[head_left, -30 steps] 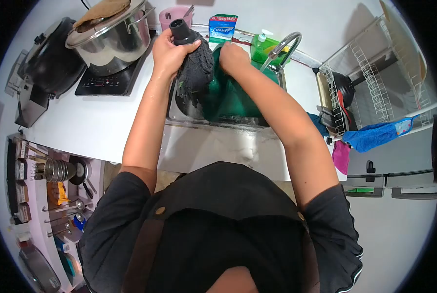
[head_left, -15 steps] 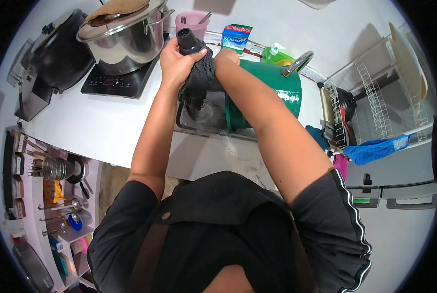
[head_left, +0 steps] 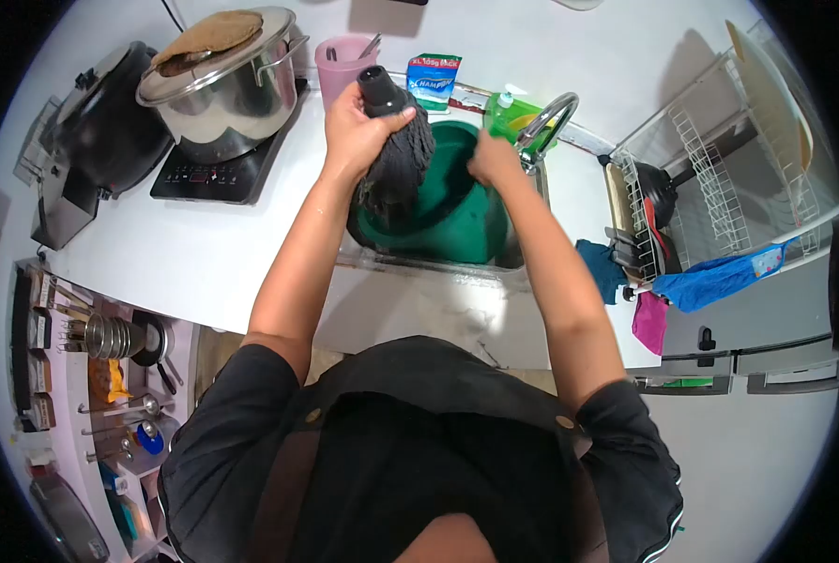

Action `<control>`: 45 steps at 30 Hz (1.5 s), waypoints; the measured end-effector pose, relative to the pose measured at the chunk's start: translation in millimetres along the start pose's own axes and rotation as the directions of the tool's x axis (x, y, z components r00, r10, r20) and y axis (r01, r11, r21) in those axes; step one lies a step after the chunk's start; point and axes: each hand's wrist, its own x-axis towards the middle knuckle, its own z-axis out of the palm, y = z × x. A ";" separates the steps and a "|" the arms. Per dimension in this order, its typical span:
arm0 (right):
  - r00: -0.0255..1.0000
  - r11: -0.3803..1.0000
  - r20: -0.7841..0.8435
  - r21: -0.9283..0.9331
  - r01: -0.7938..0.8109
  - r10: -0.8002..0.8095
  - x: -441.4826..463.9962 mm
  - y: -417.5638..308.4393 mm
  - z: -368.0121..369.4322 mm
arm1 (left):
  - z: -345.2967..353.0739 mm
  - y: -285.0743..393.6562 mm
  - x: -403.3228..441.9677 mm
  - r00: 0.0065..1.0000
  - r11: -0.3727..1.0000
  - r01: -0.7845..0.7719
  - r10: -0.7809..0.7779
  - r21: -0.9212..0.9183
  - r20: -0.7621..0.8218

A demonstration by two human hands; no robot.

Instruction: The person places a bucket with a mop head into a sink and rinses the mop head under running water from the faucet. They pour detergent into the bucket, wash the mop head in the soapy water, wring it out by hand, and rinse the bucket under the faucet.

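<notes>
A dark grey string mop head (head_left: pixel 403 155) with a black socket hangs from my left hand (head_left: pixel 354 139), which is closed around its upper part. Its wet strands dangle over the left side of a green bucket (head_left: pixel 471 220). The bucket sits in the sink (head_left: pixel 525 255), its opening facing up toward me. My right hand (head_left: pixel 496 159) is curled at the bucket's right rim, beside the chrome faucet (head_left: pixel 557 111). Its fingertips are partly hidden and slightly blurred.
Behind the sink stand a blue-green Champion pack (head_left: pixel 433 83), a pink cup (head_left: pixel 343 68) and a green dish soap holder (head_left: pixel 518 117). A steel pot (head_left: pixel 222 98) rests on an induction cooker (head_left: pixel 213 178) at left. A dish rack (head_left: pixel 720 188) is at right.
The bucket has turned from lying on its side to opening upward in the sink. My right hand has moved right with its rim. The mop head has shifted slightly right in my left hand.
</notes>
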 end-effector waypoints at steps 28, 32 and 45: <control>0.965 0.933 -0.218 0.355 -0.057 0.142 -99.2 118.8 88.1 | 30.7 -123.5 -18.2 0.955 0.560 -0.100 -0.178 0.823 0.237; 0.952 0.903 -0.242 0.423 -0.073 0.190 -103.3 113.6 98.3 | 25.7 -128.0 31.4 0.985 0.564 -0.032 -0.121 0.825 0.121; 0.931 0.870 -0.269 0.485 -0.091 0.247 -99.9 115.3 105.3 | 30.6 -244.9 180.3 0.991 0.635 0.124 -0.124 0.762 -0.058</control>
